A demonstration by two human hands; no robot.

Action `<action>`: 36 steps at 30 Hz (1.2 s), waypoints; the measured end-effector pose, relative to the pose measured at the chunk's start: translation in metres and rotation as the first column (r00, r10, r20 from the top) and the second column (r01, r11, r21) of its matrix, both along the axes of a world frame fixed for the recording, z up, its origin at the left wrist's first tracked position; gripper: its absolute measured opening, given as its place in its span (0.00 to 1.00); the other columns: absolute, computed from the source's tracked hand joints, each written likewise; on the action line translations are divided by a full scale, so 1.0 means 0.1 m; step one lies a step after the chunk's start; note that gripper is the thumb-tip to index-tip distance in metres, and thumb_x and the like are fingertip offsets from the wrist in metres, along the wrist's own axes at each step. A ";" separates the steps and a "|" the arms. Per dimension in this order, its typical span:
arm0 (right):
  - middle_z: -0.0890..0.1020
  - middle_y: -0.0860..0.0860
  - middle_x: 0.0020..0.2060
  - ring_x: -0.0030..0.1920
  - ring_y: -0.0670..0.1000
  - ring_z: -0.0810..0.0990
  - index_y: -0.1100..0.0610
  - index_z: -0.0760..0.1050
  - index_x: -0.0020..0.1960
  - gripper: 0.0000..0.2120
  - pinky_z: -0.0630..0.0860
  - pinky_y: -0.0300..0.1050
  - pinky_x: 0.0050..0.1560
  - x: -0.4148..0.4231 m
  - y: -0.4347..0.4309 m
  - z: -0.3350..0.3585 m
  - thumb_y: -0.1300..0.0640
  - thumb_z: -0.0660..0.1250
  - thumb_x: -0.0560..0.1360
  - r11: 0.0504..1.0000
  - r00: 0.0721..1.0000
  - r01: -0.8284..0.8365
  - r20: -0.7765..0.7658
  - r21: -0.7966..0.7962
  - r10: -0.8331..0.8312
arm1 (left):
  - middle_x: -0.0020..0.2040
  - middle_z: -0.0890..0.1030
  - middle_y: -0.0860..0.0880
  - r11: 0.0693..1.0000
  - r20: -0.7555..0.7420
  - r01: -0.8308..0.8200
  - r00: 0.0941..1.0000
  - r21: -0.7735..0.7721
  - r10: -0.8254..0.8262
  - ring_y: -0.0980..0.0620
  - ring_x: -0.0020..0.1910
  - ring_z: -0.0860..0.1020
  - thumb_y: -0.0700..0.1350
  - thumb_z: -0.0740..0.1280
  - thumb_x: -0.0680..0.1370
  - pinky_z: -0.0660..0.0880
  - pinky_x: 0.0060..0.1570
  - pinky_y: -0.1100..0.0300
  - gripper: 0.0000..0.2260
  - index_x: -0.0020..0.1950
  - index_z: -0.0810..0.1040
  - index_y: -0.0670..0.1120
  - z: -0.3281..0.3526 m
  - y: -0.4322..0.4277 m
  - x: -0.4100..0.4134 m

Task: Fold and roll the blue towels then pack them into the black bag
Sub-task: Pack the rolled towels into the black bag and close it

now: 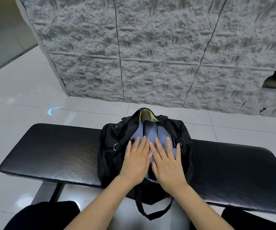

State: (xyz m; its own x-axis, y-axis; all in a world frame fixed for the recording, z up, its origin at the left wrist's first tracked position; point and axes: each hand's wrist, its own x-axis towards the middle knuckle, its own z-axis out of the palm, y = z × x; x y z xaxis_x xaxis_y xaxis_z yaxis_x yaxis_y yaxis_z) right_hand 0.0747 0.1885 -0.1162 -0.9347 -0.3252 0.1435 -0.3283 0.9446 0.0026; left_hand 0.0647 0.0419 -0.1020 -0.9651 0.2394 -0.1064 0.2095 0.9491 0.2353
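Note:
The black bag (108, 146) lies open on the middle of a black padded bench (51, 151). Rolled blue towels (150, 130) lie side by side inside it, under a beige lining flap at the far end. My left hand (137, 161) rests flat on the towels with straight, spread fingers. Beside it, my right hand (166, 161) presses down the same way. Both palms cover the near ends of the rolls. A black strap loop (152, 211) hangs from the bag over the bench's front edge.
A rough grey stone-textured wall (150, 47) stands just behind the bench. Pale glossy floor tiles (18, 90) spread to the left. My dark-clothed knees (42, 216) sit below the bench edge. A metal bench leg (46, 191) shows at lower left.

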 end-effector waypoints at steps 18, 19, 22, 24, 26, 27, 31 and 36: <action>0.65 0.53 0.73 0.73 0.62 0.55 0.53 0.56 0.75 0.28 0.51 0.64 0.67 0.09 0.02 -0.23 0.44 0.50 0.77 1.000 0.973 0.029 0.229 0.005 -0.030 | 0.79 0.47 0.49 0.992 0.027 0.080 0.997 -0.097 -0.078 0.47 0.77 0.40 0.63 0.26 0.74 0.31 0.72 0.48 0.36 0.77 0.45 0.49 -0.26 -0.10 0.06; 0.66 0.52 0.72 0.73 0.62 0.57 0.53 0.57 0.74 0.27 0.51 0.65 0.67 0.09 0.03 -0.22 0.43 0.47 0.78 0.999 0.969 0.035 0.244 0.017 -0.038 | 0.78 0.54 0.48 0.989 -0.031 0.046 0.998 -0.140 -0.051 0.47 0.77 0.48 0.63 0.30 0.77 0.36 0.73 0.45 0.35 0.77 0.55 0.49 -0.21 -0.16 0.05; 0.70 0.51 0.70 0.70 0.63 0.64 0.52 0.62 0.72 0.28 0.50 0.67 0.66 0.08 0.07 -0.16 0.39 0.44 0.79 0.998 0.960 0.039 0.274 0.049 -0.051 | 0.75 0.61 0.43 0.972 -0.295 -0.150 0.951 -0.180 0.092 0.43 0.75 0.57 0.58 0.49 0.79 0.46 0.72 0.41 0.24 0.64 0.77 0.50 -0.10 -0.39 0.03; 0.72 0.51 0.68 0.69 0.64 0.68 0.52 0.66 0.71 0.30 0.53 0.70 0.63 0.05 0.07 -0.09 0.38 0.51 0.74 0.997 0.964 0.022 0.263 0.072 -0.040 | 0.76 0.58 0.42 0.949 -0.422 -0.264 0.890 -0.170 0.172 0.38 0.75 0.53 0.57 0.55 0.78 0.45 0.71 0.38 0.19 0.59 0.80 0.52 -0.03 -0.51 0.01; 0.72 0.52 0.68 0.69 0.64 0.67 0.53 0.68 0.70 0.31 0.53 0.71 0.62 0.03 0.03 -0.01 0.39 0.53 0.72 0.997 0.973 0.016 0.231 0.073 -0.032 | 0.77 0.56 0.42 0.927 -0.455 -0.358 0.848 -0.112 0.272 0.35 0.75 0.50 0.54 0.64 0.76 0.47 0.70 0.34 0.12 0.56 0.81 0.54 0.00 -0.55 -0.03; 0.71 0.52 0.70 0.70 0.65 0.65 0.53 0.68 0.71 0.31 0.53 0.71 0.63 0.02 0.01 0.04 0.39 0.53 0.73 0.998 0.978 0.015 0.206 0.061 -0.027 | 0.77 0.53 0.42 0.910 -0.408 -0.404 0.849 -0.090 0.337 0.34 0.75 0.48 0.53 0.69 0.73 0.47 0.70 0.32 0.13 0.57 0.80 0.55 0.01 -0.54 -0.05; 0.60 0.54 0.75 0.73 0.68 0.56 0.47 0.59 0.75 0.29 0.52 0.73 0.66 0.03 -0.03 0.12 0.38 0.49 0.77 0.996 0.986 -0.065 0.155 0.066 0.054 | 0.77 0.37 0.42 0.857 -0.213 -0.488 0.866 -0.164 0.452 0.32 0.73 0.35 0.52 0.75 0.64 0.42 0.67 0.29 0.37 0.71 0.67 0.53 -0.01 -0.56 -0.11; 0.63 0.55 0.74 0.72 0.70 0.57 0.46 0.58 0.75 0.31 0.54 0.73 0.64 -0.03 0.02 -0.01 0.34 0.43 0.77 0.992 0.978 -0.062 0.204 0.107 0.039 | 0.73 0.26 0.43 0.884 -0.122 -0.402 0.916 -0.238 0.383 0.33 0.71 0.29 0.54 0.72 0.65 0.38 0.66 0.29 0.49 0.77 0.44 0.55 0.26 -0.93 -0.11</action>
State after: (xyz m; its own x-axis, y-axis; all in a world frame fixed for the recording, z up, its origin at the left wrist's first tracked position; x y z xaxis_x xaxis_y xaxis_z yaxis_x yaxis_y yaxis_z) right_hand 0.0715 0.1907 -0.1173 -0.9225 -0.3762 -0.0861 -0.3802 0.9242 0.0367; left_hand 0.0537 -0.0513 -0.0765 -0.9816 -0.1865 -0.0415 -0.1856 0.9823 -0.0244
